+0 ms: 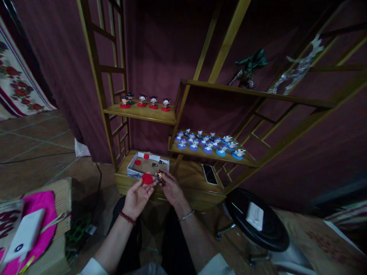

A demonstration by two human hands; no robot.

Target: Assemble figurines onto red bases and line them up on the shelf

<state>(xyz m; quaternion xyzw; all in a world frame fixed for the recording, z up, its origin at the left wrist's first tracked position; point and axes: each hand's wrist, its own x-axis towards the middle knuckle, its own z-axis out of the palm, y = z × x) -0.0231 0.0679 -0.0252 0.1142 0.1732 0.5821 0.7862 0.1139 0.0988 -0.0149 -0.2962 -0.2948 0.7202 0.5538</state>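
My left hand (pixel 136 199) holds a round red base (pixel 147 178) at its fingertips, its flat face turned up. My right hand (pixel 171 190) grips a small dark-haired figurine (pixel 159 175) between thumb and fingers, close beside the red disc. The figurine and the disc appear apart, though the fingers hide part of the gap. Just behind my hands stands a shallow open box (pixel 133 173) on the cabinet's lower top. Inside it lie two more red bases (pixel 138 162) and a couple of small dark figurines (pixel 155 165).
Several figurines on red bases (pixel 153 102) stand on the upper left shelf (pixel 143 114). Purple- and blue-based figurines (pixel 208 147) fill the middle shelf. A phone (pixel 209 174) lies right of the box. A black stool (pixel 258 221) stands at right; a white power bank (pixel 25 233) lies at left.
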